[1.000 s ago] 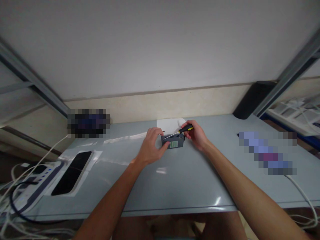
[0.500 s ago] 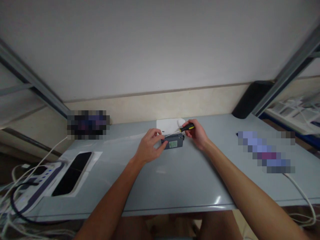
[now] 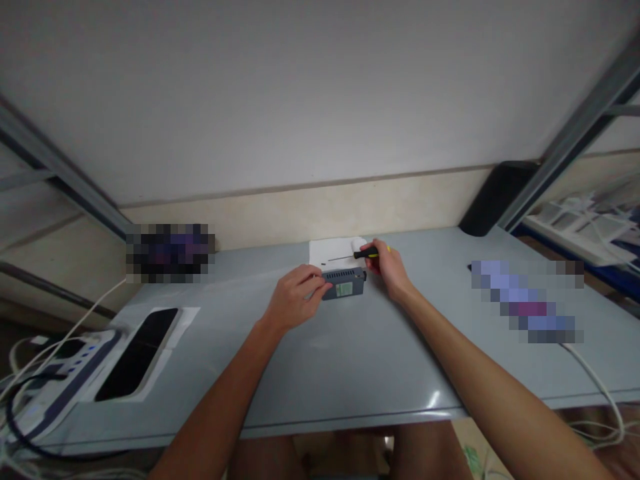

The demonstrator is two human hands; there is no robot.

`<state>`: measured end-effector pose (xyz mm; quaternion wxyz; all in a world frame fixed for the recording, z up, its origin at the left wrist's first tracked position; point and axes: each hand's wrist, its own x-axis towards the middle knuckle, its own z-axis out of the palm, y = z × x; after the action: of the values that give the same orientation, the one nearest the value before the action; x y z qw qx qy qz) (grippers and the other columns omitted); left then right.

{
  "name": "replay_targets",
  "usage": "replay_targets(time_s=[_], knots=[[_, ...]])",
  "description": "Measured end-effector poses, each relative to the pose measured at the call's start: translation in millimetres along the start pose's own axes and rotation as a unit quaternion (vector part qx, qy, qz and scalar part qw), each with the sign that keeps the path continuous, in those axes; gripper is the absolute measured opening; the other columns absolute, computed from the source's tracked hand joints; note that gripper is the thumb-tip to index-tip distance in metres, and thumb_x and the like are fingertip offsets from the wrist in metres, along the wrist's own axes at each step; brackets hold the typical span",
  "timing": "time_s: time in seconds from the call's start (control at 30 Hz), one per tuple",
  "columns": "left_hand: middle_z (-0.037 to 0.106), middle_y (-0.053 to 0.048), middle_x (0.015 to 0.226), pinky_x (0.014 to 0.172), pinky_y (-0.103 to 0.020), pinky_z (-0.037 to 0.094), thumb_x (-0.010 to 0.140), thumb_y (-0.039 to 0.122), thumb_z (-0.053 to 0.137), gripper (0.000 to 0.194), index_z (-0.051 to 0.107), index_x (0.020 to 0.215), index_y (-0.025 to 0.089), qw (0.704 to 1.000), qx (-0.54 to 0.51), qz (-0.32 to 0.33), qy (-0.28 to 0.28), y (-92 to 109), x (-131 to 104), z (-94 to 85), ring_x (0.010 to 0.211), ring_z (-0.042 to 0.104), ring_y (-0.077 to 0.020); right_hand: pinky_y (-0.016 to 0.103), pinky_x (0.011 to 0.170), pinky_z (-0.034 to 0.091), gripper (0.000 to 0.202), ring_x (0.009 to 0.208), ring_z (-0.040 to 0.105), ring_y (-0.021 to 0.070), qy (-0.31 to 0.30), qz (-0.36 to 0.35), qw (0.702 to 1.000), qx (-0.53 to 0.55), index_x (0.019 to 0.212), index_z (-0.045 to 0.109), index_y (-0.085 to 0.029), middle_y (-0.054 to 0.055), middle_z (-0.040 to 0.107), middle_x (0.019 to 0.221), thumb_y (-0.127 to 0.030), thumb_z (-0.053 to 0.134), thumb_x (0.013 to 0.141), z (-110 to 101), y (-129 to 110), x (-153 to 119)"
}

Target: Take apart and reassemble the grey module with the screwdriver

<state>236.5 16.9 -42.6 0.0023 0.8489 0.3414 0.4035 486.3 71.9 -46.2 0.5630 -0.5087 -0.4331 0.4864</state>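
Observation:
My left hand [image 3: 297, 297] grips the left end of a small dark grey box [image 3: 356, 288], which has a row of vent slots along its top edge and a pale green label on its front. A black and yellow screwdriver [image 3: 367, 253] is held by its handle in my right hand [image 3: 387, 270]. Its thin shaft points left, above and behind the box and apart from it. White paper [image 3: 325, 248] lies behind the box, with a tiny dark piece [image 3: 323, 264] on it that is too small to name.
A phone [image 3: 140, 353] rests on paper at the left, beside a white power strip [image 3: 75, 380] with cables. A black cylinder [image 3: 493, 200] stands at the back right. Blurred-out objects lie at back left and right. The wall [image 3: 310, 203] bounds the desk behind.
The screwdriver has lifted away from the box's top left end, where its tip was near my left fingers. My left fingers have closed together more on the box.

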Motion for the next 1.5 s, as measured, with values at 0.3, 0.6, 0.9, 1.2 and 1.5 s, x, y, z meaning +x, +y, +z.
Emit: replay_targets(time_s=[0.3,0.6,0.9,1.2,1.5], knots=[[0.070,-0.007,0.094,0.075,-0.032,0.052,0.110,0.031,0.055,0.025,0.074,0.099,0.019,0.985,-0.119,-0.097,0.077,1.7,1.2,3.9,0.084,0.064,-0.0184,0.029,0.056,0.036,0.054,0.060,0.056,0.0185,-0.018,-0.027,0.998,-0.062,0.095,0.081,-0.019,0.002,0.065,0.065,-0.067,0.057,0.092,6.4,11.6,-0.6],[0.059,-0.014,0.159,0.111,-0.060,0.048,0.112,0.031,0.044,0.045,0.064,0.153,0.028,0.962,0.137,-0.192,-0.134,-38.3,-5.3,27.1,0.132,0.056,-0.0361,0.030,0.056,0.034,0.055,0.057,0.052,0.0171,-0.017,-0.015,0.998,-0.062,0.094,0.081,-0.018,0.001,0.063,0.063,-0.066,0.055,0.092,8.6,8.0,-2.3],[0.058,-0.012,0.161,0.109,-0.061,0.048,0.113,0.033,0.040,0.047,0.064,0.154,0.032,0.948,0.185,-0.190,-0.177,-33.5,-5.4,25.6,0.133,0.053,-0.0379,0.030,0.059,0.037,0.053,0.059,0.053,0.0172,-0.027,-0.012,0.998,-0.051,0.096,0.081,-0.019,0.001,0.064,0.064,-0.065,0.055,0.093,7.0,10.7,0.3],[0.060,-0.014,0.158,0.111,-0.062,0.048,0.114,0.034,0.039,0.048,0.064,0.155,0.031,0.951,0.176,-0.191,-0.167,-32.2,-5.8,24.0,0.132,0.053,-0.0369,0.030,0.055,0.036,0.050,0.055,0.050,0.0161,-0.020,-0.017,0.999,-0.041,0.094,0.081,-0.019,0.000,0.060,0.060,-0.062,0.054,0.096,5.0,8.7,1.6],[0.056,-0.012,0.162,0.110,-0.061,0.048,0.114,0.036,0.039,0.047,0.064,0.155,0.033,0.954,0.153,-0.202,-0.160,-36.0,-6.3,25.7,0.134,0.053,-0.0371,0.029,0.049,0.032,0.048,0.046,0.045,0.0139,0.043,-0.049,0.998,0.023,0.079,0.077,-0.018,0.000,0.055,0.049,-0.057,0.054,0.096,-12.3,-18.5,2.4]])
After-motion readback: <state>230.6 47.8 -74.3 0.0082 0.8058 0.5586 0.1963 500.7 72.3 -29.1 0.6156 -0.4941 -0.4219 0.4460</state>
